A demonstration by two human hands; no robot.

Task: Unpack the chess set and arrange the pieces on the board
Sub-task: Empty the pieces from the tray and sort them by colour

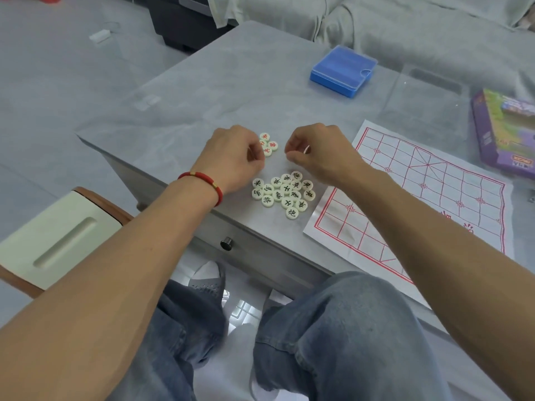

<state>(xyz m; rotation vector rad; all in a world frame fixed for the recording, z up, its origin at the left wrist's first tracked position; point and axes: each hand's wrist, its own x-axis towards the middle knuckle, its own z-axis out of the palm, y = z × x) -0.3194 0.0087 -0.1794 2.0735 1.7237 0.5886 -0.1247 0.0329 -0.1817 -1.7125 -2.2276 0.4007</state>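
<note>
Several cream round chess pieces with black characters lie bunched on the grey table. A smaller cluster with red characters sits just beyond them. My left hand, red bracelet at the wrist, hovers with curled fingers at the red cluster, partly covering it. My right hand is curled too, and a white piece edge shows between its fingers. The paper board with red grid lines lies spread flat to the right, with no pieces on it.
A blue plastic case sits at the back of the table. A purple box lies at the far right edge. A cream-and-brown stool stands left of my knees; a drawer knob faces me.
</note>
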